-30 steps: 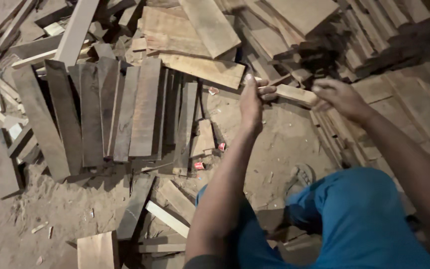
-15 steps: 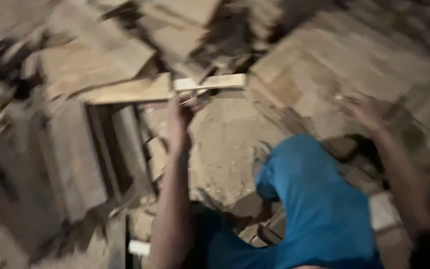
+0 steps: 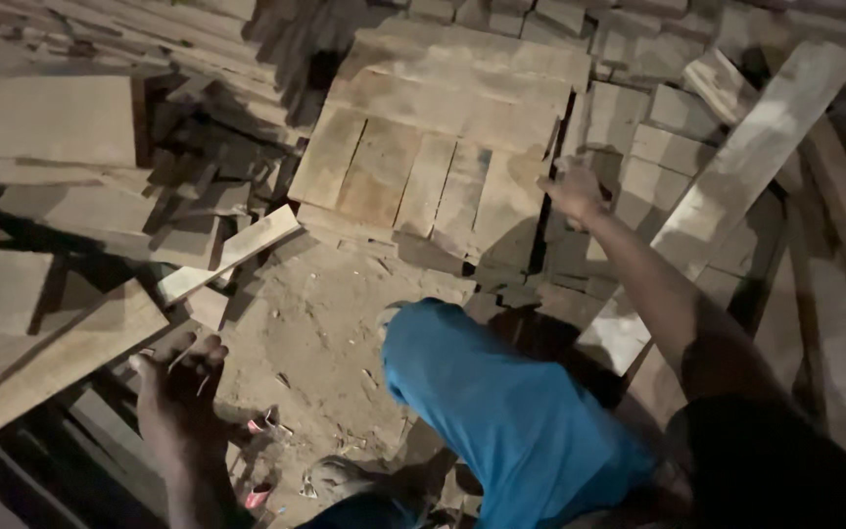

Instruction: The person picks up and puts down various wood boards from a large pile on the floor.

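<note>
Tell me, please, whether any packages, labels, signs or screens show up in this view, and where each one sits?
None in view: only bare wooden planks, sandy ground and both hands, the left hand low by a plank, the right hand on the stacked boards. Small red bits lie by the left hand; too small to tell what they are.

Sandy floor (image 3: 315, 323) bears wooden planks (image 3: 423, 167) and scattered offcuts (image 3: 232, 253).

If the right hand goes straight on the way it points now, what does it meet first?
Probably the stack of short boards just ahead of it. The right hand reaches up and left, already at the stack's right edge beside a dark gap; depth is unclear, so it may already touch.
</note>
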